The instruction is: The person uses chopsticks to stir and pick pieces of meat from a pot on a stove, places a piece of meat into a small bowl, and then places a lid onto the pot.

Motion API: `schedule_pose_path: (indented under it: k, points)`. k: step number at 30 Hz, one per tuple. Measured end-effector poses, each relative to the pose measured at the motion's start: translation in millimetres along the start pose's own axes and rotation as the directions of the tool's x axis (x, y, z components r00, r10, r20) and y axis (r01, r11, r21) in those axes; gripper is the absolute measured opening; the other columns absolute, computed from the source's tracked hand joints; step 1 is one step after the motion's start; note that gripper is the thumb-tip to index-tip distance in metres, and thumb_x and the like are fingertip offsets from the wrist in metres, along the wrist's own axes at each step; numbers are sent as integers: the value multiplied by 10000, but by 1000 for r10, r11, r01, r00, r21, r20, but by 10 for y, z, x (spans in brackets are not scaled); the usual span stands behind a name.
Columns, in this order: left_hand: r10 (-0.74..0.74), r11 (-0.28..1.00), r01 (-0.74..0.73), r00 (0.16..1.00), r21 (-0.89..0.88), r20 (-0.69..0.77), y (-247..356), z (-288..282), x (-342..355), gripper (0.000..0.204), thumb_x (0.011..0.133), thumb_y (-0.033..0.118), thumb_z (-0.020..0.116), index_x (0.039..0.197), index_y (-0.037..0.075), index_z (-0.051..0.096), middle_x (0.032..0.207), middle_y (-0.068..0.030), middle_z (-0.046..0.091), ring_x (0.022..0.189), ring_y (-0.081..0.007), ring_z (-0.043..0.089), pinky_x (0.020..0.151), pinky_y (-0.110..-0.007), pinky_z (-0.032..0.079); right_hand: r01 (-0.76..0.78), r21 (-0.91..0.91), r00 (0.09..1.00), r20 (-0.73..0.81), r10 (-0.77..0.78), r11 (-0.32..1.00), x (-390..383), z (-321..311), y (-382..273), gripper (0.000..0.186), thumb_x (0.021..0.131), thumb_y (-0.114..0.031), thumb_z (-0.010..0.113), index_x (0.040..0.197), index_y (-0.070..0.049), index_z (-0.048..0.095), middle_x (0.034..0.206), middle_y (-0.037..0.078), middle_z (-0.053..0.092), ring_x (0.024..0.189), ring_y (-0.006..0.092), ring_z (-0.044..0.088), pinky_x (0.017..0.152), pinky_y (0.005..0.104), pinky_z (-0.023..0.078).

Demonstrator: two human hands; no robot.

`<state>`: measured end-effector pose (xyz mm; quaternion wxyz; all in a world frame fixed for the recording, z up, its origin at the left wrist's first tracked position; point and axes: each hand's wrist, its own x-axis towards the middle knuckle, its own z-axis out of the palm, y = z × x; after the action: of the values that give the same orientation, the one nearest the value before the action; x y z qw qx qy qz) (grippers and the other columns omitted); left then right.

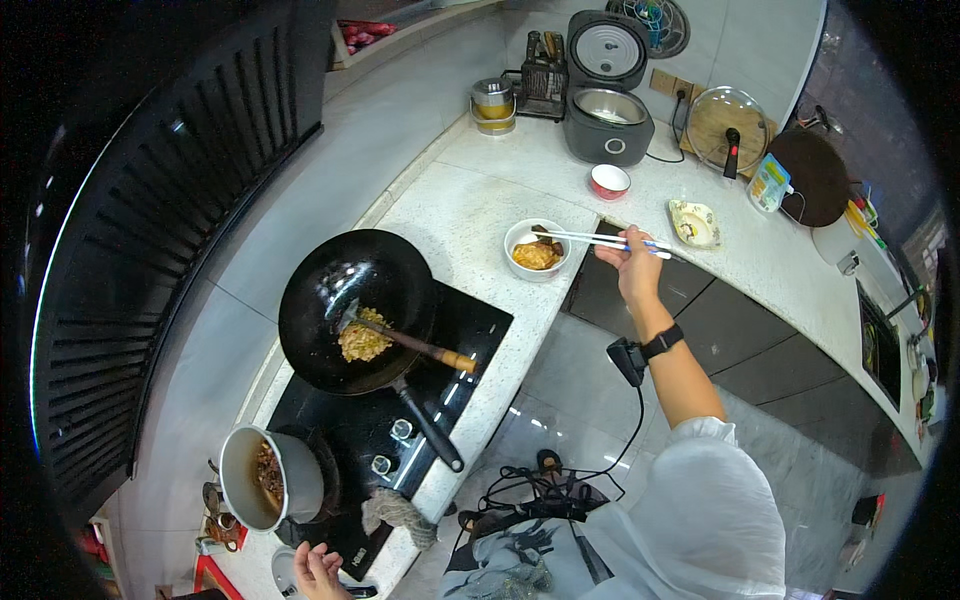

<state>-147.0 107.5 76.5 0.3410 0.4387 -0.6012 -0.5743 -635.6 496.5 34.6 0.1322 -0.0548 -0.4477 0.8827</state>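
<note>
Grasping chopsticks in the grip of your right hand, you hold their tips at the white bowl on the table, which contains orange-brown food. The wok holds chopped yellowish food and a spatula; the grey pot, dark chunks. Your left hand's grip I cannot tell.

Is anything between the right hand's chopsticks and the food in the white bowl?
Nothing visible: the right hand holds the chopsticks across the rim of the white bowl, tips over the food.
</note>
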Motion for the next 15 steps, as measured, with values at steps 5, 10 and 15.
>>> schedule_pose_path:
  k: [5, 10, 15]
  points:
    - [12, 998, -8, 998, 69, -55, 67, 266, -314, 329, 908, 223, 552, 1164, 29, 481, 908, -69, 591, 677, -113, 562, 632, -224, 465, 66, -306, 996, 78, -44, 950, 471, -218, 561, 206, 915, -169, 542, 834, 20, 557, 727, 85, 591, 570, 196, 643, 491, 278, 534]
    - [16, 993, 6, 982, 118, -189, 127, 377, -545, 334, 905, 233, 566, 1154, 24, 492, 899, -62, 581, 683, -101, 554, 622, -219, 467, 89, -529, 989, 147, -12, 844, 576, -248, 859, 180, 906, -160, 567, 866, 16, 572, 757, 71, 580, 585, 173, 632, 515, 258, 539]
    - [14, 994, 8, 981, 110, -193, 148, 446, -648, 300, 916, 216, 550, 1140, 23, 498, 874, -64, 584, 658, -101, 559, 594, -207, 467, 41, -481, 987, 157, 39, 876, 585, -221, 831, 164, 899, -144, 567, 859, 13, 586, 711, 80, 612, 561, 144, 627, 489, 241, 493]
